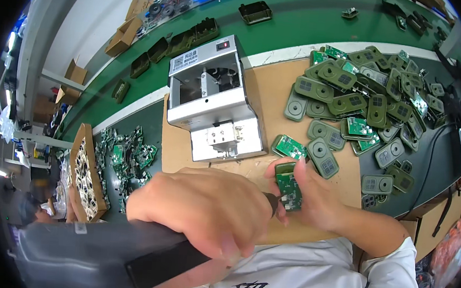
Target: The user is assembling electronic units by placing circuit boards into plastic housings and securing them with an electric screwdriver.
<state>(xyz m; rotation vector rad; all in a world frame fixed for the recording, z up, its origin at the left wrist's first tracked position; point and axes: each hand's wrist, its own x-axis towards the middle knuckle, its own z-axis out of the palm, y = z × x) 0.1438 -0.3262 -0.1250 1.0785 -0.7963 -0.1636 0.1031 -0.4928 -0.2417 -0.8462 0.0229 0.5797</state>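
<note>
My left hand (198, 206) is closed around a dark grey electric screwdriver (81, 251), whose bulky body fills the lower left and is partly blurred. Its dark nose (272, 203) pokes out past my knuckles and meets the edge of a green circuit board (290, 191). The bit's tip cannot be made out. That board sits on an olive-green casing, held in my right hand (313, 196), thumb along the upper edge and fingers beneath. Just beyond lie another casing with a circuit board (291, 147) and a casing with a round dial and a square grid (322, 157).
A silver screw feeder (206, 107) stands on the cardboard sheet (270, 87). Olive casings (347, 104) are heaped at right, loose circuit boards (127, 155) at left beside a cardboard tray (83, 132). A cable (429, 165) trails at right. Another person (41, 213) is at far left.
</note>
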